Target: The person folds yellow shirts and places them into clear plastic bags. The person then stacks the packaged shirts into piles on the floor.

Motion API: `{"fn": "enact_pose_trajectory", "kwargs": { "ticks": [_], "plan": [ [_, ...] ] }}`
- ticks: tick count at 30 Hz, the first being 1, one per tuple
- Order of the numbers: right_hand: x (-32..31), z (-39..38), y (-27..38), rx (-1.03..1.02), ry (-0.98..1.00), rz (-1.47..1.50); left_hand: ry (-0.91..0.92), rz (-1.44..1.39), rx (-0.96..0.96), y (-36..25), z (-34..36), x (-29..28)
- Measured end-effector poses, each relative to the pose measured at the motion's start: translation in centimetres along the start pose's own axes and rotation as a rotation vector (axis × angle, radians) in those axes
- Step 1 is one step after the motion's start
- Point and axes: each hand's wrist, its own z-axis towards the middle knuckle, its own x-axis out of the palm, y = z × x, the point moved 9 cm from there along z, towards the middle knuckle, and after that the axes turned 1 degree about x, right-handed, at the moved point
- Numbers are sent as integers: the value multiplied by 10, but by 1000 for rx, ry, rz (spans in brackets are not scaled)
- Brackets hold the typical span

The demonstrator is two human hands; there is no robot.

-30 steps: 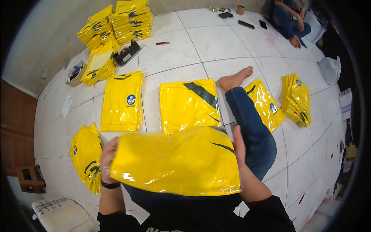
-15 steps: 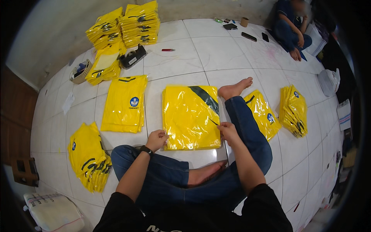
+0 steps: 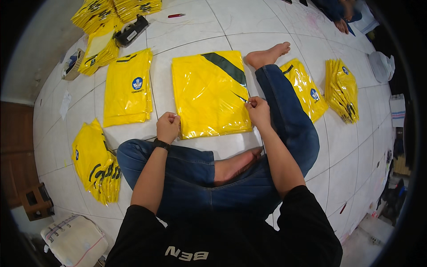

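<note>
A folded yellow garment with a dark green band, in a clear plastic bag [image 3: 209, 98], lies flat on the floor before my crossed legs. My left hand [image 3: 168, 127] is closed in a pinch at the bag's lower left edge. At its right edge my right hand [image 3: 259, 112] is closed round a thin dark pointed tool [image 3: 240, 96], whose tip points up and left over the bag. Its exact kind is too small to tell. Left of the bag lies a stack of bagged yellow shirts [image 3: 122, 95] with a round blue emblem.
Fanned bagged shirts [image 3: 95, 155] lie at the lower left; more shirts [image 3: 307, 93] and a pile [image 3: 341, 89] lie beyond my right leg. Tall stacks, a black tape dispenser [image 3: 131, 30], a basket [image 3: 73, 66] and a red tool [image 3: 176, 15] are farther off. Another person [image 3: 340, 13] sits at far right.
The whole view has tipped, so everything sits higher in the picture and the far stacks are cut off. Both hands keep their places at the bag's two sides.
</note>
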Motion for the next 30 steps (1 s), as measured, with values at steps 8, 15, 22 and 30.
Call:
{"fn": "enact_pose_trajectory", "kwargs": {
  "ticks": [8,15,22,30],
  "plan": [
    [4,-1,-7,-33,2,-51,-41,70,42,-5,-2,-6],
    [-20,-2,5,-208,-82,63,-147,538,26,-36,67,-105],
    [-11,-6,23,-252,-13,156,37,733,-33,18,116,-152],
    [-21,-7,26,-252,-3,174,268,810,475,-21,71,-121]
  ]
}}
